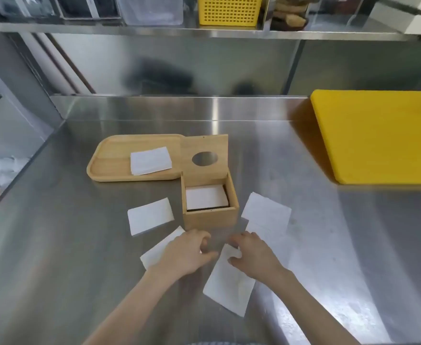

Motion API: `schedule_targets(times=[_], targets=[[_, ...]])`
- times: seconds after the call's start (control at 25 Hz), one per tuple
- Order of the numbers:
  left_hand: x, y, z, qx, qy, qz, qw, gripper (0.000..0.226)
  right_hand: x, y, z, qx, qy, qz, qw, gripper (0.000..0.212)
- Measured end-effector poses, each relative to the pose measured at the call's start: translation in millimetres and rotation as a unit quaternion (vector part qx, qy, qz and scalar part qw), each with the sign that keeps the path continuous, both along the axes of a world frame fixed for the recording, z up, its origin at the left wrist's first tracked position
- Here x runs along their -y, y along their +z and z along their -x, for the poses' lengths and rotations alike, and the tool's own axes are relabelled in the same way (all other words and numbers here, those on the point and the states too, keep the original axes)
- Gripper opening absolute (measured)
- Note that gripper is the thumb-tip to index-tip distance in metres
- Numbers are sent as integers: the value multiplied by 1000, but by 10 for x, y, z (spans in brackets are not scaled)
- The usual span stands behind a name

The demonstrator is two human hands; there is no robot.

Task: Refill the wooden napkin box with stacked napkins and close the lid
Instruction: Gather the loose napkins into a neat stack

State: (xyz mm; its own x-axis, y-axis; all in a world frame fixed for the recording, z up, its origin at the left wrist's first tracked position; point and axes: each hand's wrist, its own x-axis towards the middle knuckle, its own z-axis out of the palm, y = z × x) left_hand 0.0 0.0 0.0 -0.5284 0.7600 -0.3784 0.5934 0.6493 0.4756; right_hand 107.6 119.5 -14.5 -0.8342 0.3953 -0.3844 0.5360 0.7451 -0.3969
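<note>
The wooden napkin box [210,217] stands mid-counter with its lid [204,159] raised upright behind it, an oval hole in the lid. White napkins [206,197] lie inside the box. Several loose napkins lie around it: one to the left [150,215], one under my left hand [154,253], one to the right [266,212], and one in front [229,282]. My left hand [188,252] rests just in front of the box, fingers curled. My right hand [253,252] presses its fingers on the top edge of the front napkin.
A wooden tray [110,158] with a napkin stack [151,160] sits left of the lid. A yellow cutting board [378,135] lies at the right. The steel counter has a back wall and a shelf above with a yellow basket [229,9].
</note>
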Motion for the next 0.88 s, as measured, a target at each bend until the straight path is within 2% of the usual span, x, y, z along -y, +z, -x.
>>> schedule_targets(times=[0.2,0.48,0.68,0.88], targets=[[-67,-153,-59,19,14,33,999,41,-30,-109,99,23,4,-32,999,41],[-60,-243,-162,22,10,31,999,45,-23,-129,108,10,-1,-44,999,17],[-45,-236,-200,77,19,-8,997,37,-4,-57,42,-83,-46,84,992,15],[-32,-185,-204,130,50,-57,989,22,-23,132,10,-147,-88,155,973,16]])
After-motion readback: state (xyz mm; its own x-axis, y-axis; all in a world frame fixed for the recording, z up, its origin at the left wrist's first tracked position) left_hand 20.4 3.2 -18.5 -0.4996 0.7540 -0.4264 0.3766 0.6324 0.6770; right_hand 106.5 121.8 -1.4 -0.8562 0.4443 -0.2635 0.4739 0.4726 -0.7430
